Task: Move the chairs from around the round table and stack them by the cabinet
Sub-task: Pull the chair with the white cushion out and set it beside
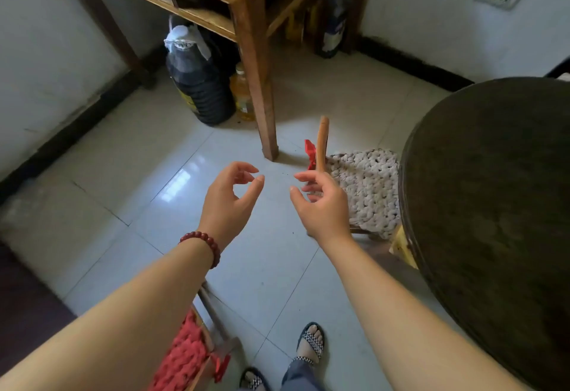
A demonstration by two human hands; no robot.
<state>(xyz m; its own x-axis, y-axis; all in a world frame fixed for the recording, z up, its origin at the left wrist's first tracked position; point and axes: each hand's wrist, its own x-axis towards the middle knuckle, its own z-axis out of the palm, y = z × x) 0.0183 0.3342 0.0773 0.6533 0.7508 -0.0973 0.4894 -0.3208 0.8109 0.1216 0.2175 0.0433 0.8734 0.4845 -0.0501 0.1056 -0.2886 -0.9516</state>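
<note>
1. Both hands are empty: the left hand (229, 196) and right hand (324, 205) hang half-curled, likely readying a grip.
2. The chair (364, 187) sits tucked against the round table (493, 205), its backrest just beyond the right hand.

The floor (216, 193) was glossy pale tile that reflected light. The cabinet (256, 60) was varnished wood, worn in places. The round table (493, 193) had a dark, matt, rough-looking top. One chair (324, 140) was smooth wood with a chunky knitted cream cushion (367, 187); another cushion (185, 356) was red knit. A bracelet (203, 244) had polished red beads.
</note>
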